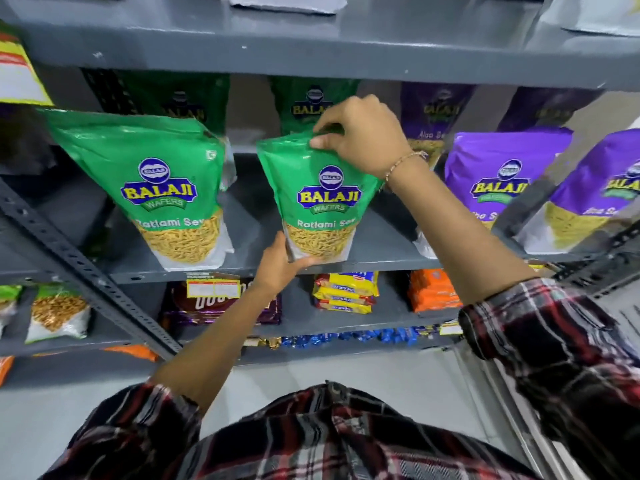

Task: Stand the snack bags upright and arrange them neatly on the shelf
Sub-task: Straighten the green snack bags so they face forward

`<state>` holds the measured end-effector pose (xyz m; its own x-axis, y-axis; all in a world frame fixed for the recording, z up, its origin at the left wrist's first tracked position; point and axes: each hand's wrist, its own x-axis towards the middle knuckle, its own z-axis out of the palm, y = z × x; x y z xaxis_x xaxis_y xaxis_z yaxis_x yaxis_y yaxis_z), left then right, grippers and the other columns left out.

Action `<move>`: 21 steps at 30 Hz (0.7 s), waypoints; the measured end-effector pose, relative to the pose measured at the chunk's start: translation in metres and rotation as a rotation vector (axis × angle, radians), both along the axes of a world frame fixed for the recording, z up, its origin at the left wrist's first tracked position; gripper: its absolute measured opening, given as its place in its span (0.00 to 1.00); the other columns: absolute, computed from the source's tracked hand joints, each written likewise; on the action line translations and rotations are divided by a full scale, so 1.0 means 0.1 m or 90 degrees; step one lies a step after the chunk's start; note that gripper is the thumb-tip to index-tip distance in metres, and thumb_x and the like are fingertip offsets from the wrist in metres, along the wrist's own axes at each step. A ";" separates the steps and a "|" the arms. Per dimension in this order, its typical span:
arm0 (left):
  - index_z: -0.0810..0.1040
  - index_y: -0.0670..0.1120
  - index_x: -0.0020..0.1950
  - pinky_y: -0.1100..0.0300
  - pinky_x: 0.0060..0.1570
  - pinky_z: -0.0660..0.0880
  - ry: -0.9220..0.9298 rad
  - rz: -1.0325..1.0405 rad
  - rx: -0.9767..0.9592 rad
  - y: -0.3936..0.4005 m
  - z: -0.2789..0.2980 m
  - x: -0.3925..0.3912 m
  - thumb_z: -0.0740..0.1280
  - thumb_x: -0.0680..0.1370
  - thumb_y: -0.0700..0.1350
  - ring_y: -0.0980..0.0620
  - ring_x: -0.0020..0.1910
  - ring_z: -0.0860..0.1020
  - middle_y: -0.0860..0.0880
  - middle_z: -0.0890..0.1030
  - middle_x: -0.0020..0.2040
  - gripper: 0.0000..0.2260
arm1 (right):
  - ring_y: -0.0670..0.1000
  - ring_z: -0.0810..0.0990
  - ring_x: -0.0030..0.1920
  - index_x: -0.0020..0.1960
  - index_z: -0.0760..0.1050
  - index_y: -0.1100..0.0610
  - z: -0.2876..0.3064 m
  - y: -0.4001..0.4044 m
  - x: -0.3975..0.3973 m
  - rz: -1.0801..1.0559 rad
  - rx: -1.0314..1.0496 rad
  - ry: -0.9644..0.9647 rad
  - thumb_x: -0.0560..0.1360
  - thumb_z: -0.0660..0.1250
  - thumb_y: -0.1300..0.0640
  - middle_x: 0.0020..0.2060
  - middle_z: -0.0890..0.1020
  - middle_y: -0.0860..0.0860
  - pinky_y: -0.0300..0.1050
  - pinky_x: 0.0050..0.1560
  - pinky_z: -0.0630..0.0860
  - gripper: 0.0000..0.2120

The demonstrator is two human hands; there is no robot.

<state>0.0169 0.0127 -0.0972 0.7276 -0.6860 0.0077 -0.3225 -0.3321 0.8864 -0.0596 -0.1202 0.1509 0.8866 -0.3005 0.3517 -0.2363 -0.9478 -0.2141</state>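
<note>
A green Balaji Ratlami Sev bag (320, 199) stands upright at the front middle of the grey shelf (377, 263). My right hand (360, 133) pinches its top edge. My left hand (284, 263) grips its bottom left corner. Another green bag (156, 188) stands upright to its left. Two purple Aloo Sev bags (498, 178) (595, 195) stand to the right. More green bags (180, 98) and purple bags (433, 109) stand in the row behind.
A slanted perforated grey strut (79, 268) crosses the shelf's left side. The shelf below holds yellow biscuit packs (346, 292), an orange pack (433, 289) and dark bags (221, 306). A shelf board (311, 53) runs overhead. A yellow price tag (213, 287) hangs on the shelf edge.
</note>
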 end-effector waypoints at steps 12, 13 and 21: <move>0.76 0.44 0.49 0.57 0.45 0.71 -0.166 0.014 -0.132 -0.92 0.02 -1.45 0.66 0.76 0.46 0.61 0.41 0.70 0.49 0.74 0.45 0.06 | 0.49 0.77 0.56 0.58 0.77 0.59 0.06 -1.53 -1.46 0.050 0.086 -0.098 0.74 0.67 0.54 0.57 0.81 0.57 0.30 0.58 0.67 0.15; 0.74 0.43 0.56 0.57 0.50 0.72 -0.144 -0.019 -0.138 -1.13 0.07 -1.50 0.68 0.75 0.46 0.59 0.47 0.72 0.46 0.74 0.52 0.12 | 0.49 0.77 0.56 0.58 0.77 0.58 0.10 -1.69 -1.57 0.033 0.082 -0.088 0.74 0.67 0.53 0.57 0.81 0.56 0.30 0.57 0.67 0.15; 0.47 0.47 0.75 0.56 0.66 0.67 0.077 -0.068 -0.080 -2.15 0.18 -1.55 0.81 0.58 0.51 0.50 0.73 0.62 0.47 0.59 0.75 0.56 | 0.56 0.78 0.58 0.57 0.78 0.57 0.05 -2.34 -1.76 -0.001 0.023 0.082 0.69 0.72 0.52 0.57 0.81 0.58 0.42 0.61 0.70 0.18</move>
<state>-0.1380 -0.2027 -0.0795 0.6511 -0.7588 0.0153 -0.2392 -0.1860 0.9530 -0.2353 -0.3538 0.1563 0.9232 -0.3128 0.2234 -0.2662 -0.9395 -0.2154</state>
